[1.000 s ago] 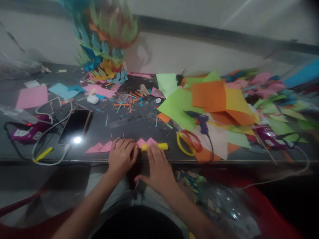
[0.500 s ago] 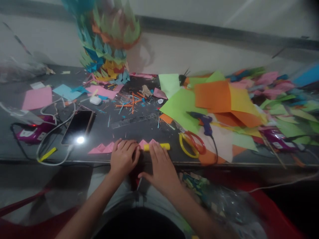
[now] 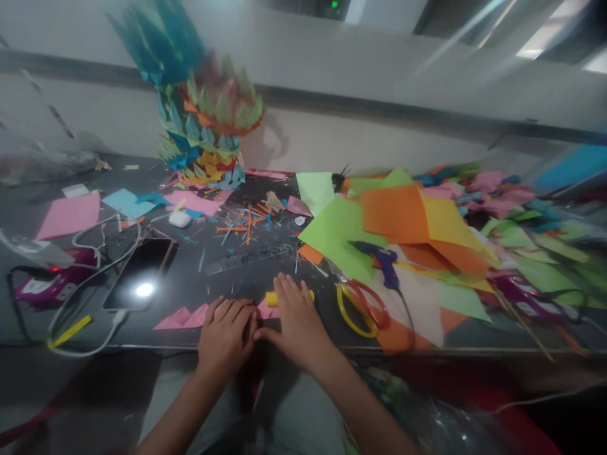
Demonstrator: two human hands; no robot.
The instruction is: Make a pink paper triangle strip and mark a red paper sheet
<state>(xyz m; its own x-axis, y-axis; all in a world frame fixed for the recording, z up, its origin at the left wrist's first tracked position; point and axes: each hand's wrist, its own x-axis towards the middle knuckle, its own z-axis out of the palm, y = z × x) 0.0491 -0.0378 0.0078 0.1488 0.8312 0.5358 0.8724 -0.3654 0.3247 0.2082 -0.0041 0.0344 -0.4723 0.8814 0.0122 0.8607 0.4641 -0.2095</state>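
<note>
On the bench (image 3: pixel 187 281), a phone (image 3: pixel 135 265) is noted at ten o'clock from the left hand (image 3: pixel 225 335); a glue gun (image 3: pixel 389 270) is noted at two o'clock from the right hand (image 3: pixel 302 333). A clear bag (image 3: pixel 455 424) is seen at four o'clock, contents unclear. A pink paper strip (image 3: pixel 181 318) is partly covered by the left hand, fingers curled, pinch indeterminable; a yellow tube (image 3: pixel 270 298) is crossed by the right hand, flat, thumb spread.

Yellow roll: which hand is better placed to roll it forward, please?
Probably the right hand: its straightened fingers lie across the yellow roll. The left hand is further to the left, with curled fingers over the pink folded paper.
</note>
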